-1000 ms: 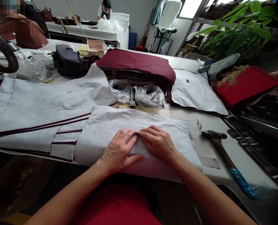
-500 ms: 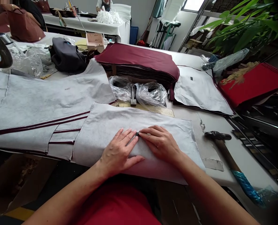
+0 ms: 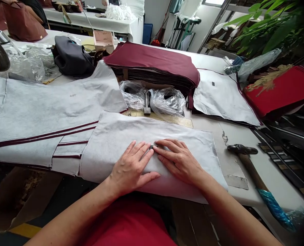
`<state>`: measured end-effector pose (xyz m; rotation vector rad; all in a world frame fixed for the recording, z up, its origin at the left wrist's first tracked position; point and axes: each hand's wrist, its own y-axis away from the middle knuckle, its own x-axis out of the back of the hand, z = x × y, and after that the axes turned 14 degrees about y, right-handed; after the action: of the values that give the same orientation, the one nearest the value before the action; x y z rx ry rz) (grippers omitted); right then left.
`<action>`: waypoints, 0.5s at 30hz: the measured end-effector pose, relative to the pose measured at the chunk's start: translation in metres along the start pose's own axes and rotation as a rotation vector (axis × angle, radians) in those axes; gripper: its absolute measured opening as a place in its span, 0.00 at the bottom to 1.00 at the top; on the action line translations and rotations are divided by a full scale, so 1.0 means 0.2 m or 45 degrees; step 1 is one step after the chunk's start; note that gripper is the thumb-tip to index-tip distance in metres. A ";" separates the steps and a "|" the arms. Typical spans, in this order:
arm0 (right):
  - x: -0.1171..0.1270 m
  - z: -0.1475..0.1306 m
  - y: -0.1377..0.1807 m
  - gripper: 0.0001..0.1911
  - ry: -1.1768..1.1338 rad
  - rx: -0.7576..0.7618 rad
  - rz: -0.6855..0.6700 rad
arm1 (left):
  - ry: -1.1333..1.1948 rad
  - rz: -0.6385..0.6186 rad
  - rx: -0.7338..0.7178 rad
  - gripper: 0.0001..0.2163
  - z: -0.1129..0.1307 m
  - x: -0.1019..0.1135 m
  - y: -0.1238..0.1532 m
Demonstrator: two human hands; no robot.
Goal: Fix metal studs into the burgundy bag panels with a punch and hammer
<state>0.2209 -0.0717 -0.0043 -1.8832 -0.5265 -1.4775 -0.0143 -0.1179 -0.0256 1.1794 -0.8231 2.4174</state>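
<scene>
Now I see a small, dark, roundish piece (image 3: 151, 147) on the pale grey, suede-like sheet (image 3: 108, 147), between the left hand (image 3: 131, 167) and right hand (image 3: 181, 162), right at both index fingertips. Compared with a second ago, the right fingers have loosened from their bunch and fanned out, leaving more of the piece uncovered. The left lies flat and ungripping, thumb pointing right; the right arches low, fingers slack, clasping nothing I can make out.

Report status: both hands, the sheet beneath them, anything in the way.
Left hand palm-down on pale sheet. Right hand with fingertips at small dark piece on it. Hammer apart, to the right; nothing seen blocking either hand.
</scene>
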 end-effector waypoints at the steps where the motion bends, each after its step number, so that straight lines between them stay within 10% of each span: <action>1: 0.00 0.01 -0.01 0.17 -0.063 -0.027 0.007 | -0.005 0.005 -0.005 0.31 0.00 0.00 0.00; 9: -0.02 0.08 -0.65 0.20 0.208 -0.606 -0.073 | 0.009 0.038 -0.004 0.31 0.00 0.00 -0.01; 15: -0.10 0.16 -0.93 0.14 -0.175 -0.833 -0.030 | 0.030 0.047 0.004 0.31 0.00 0.00 -0.01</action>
<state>0.1105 0.0814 0.0208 -2.4939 -0.1206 -1.6755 -0.0128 -0.1167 -0.0256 1.1441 -0.8414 2.4579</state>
